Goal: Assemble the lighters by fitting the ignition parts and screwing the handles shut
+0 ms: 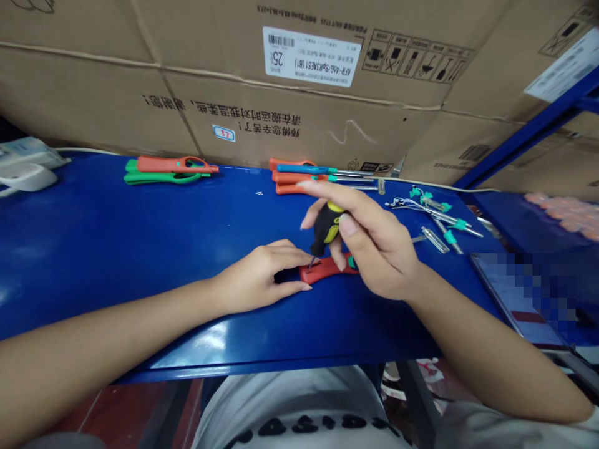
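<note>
My right hand [374, 240] grips a short black and yellow screwdriver [326, 227], its shaft pointing down at the end of a red lighter [327, 269]. The lighter lies on the blue table, with a bit of green showing near its trigger opening. My left hand [262, 277] pinches the lighter's left end between thumb and fingers, keeping it against the tabletop. Part of the lighter's right side is hidden behind my right hand.
Orange and green lighter shells [171, 169] lie at the back left. Several lighters with metal tubes [322, 174] rest at the back middle. Loose metal tubes and wired green parts [444, 218] are at the right, by a tablet-like device [519, 305]. Cardboard boxes [224, 81] wall the back.
</note>
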